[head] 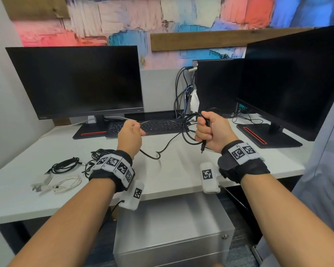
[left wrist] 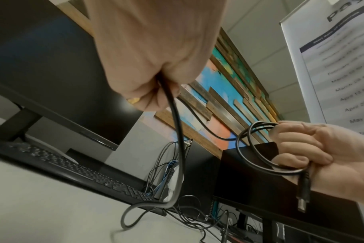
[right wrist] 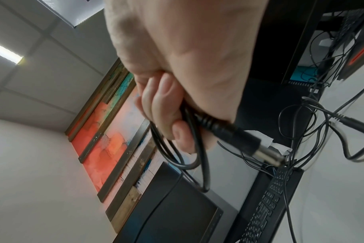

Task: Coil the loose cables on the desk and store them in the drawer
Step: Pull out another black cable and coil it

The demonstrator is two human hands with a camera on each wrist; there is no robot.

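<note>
I had the black cable [head: 168, 140] strung between both hands above the middle of the bench [head: 181, 170]. My right hand [head: 210, 132], right of centre in the head view, was fisted round a few finished loops, fingers [right wrist: 162, 105] curled tight, with the plug end [head: 202, 149] poking out below the fist. My left hand [head: 130, 134], left of centre, pinched the running length between thumb and curled fingers, and from there the slack dropped to the bench and curled in a loose bend at the middle of the frame.

It felt, I judged, light and limp, thin enough to kink where it had curled on the bench, and smooth-jacketed, so it would slide through a slack pinch. The loops seemed springy and likely to fan open if my right fist eased. The sensible hold was the one I had: the bundle clamped where the loops cross, the free run gripped lightly so it could feed. The stiff moulded plug was the one rigid part, better left hanging free than bent into the coil.

At the lower left of the head view lay another black cable bundle [head: 66, 164], a tangle of black cable half hidden by my left wrist, and a white cable [head: 68, 183]. The drawer unit [head: 174, 228] stood shut under the bench edge, at bottom centre.
</note>
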